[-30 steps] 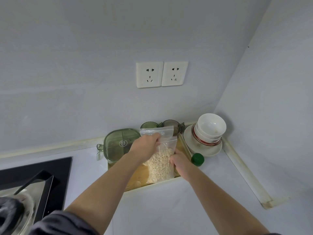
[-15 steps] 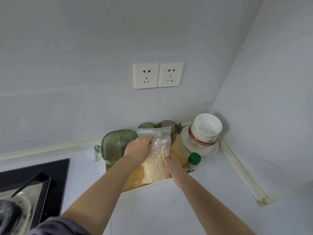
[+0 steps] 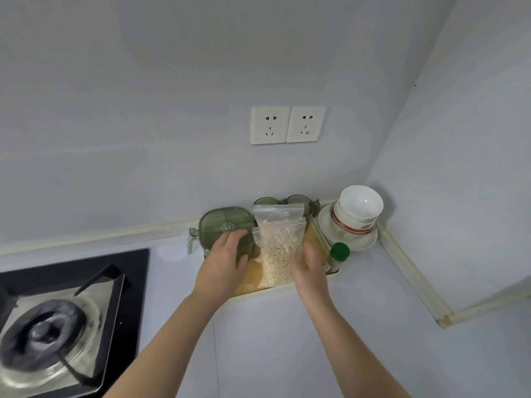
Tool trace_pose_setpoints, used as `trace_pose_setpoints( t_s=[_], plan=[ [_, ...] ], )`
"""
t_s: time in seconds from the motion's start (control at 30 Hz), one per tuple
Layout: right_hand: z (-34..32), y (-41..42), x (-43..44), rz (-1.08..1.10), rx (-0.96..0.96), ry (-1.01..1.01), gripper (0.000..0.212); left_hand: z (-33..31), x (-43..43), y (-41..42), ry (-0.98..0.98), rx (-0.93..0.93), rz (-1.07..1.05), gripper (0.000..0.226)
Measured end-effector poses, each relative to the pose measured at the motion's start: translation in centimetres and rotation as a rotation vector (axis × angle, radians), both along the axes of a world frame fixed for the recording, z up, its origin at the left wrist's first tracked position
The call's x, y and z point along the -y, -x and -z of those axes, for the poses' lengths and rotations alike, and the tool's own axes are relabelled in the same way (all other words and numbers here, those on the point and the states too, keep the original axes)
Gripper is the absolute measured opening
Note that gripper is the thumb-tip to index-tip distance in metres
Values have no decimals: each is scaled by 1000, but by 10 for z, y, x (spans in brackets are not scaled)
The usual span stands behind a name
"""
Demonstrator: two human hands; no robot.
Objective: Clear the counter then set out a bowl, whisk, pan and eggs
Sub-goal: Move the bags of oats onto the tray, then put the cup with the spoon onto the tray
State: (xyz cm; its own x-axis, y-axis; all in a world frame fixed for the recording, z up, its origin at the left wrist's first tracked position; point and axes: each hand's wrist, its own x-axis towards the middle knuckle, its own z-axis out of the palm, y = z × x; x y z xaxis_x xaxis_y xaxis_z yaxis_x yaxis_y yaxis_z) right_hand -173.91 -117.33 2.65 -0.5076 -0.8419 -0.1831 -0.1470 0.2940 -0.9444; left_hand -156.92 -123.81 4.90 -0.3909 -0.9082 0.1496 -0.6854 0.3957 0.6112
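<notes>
A clear zip bag of oats (image 3: pixel 280 248) stands upright in a yellowish tray (image 3: pixel 287 289) against the back wall. My left hand (image 3: pixel 227 259) is just left of the bag with relaxed fingers, in front of a green lidded container (image 3: pixel 224 222). My right hand (image 3: pixel 311 268) is at the bag's right side, fingers straight; I cannot tell whether it touches the bag. Neither hand grips anything. White bowls (image 3: pixel 359 206) are stacked on a plate (image 3: pixel 362 242) in the corner.
A green-capped bottle (image 3: pixel 338 252) sits at the tray's right end. Two green glass cups (image 3: pixel 298 201) stand behind the bag. A black gas stove (image 3: pixel 66 308) fills the lower left. Two wall sockets (image 3: pixel 287 124) are above. White counter (image 3: pixel 287 340) lies in front.
Both hands have let go of the oat bag and drawn back a little. The left hand dropped from the bag's top. The bag now stands in the tray by itself.
</notes>
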Motion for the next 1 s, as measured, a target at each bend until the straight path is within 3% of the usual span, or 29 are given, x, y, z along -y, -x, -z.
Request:
trace_pose_setpoints(
  t_s=[0.17,0.33,0.73,1.0],
  plan=[
    [-25,-46,-40,15,59,162,44,-4,-60,-59,-42,-142,-19,38],
    [-45,-111,-84,-26,110,159,27,-16,-121,-124,-98,-297,-106,28],
    [-90,-381,-179,-463,208,122,26,-55,-284,-386,-130,-571,-491,16],
    [-103,-578,-231,-835,290,87,28,-68,-378,-560,-3,-639,-834,15]
  ],
)
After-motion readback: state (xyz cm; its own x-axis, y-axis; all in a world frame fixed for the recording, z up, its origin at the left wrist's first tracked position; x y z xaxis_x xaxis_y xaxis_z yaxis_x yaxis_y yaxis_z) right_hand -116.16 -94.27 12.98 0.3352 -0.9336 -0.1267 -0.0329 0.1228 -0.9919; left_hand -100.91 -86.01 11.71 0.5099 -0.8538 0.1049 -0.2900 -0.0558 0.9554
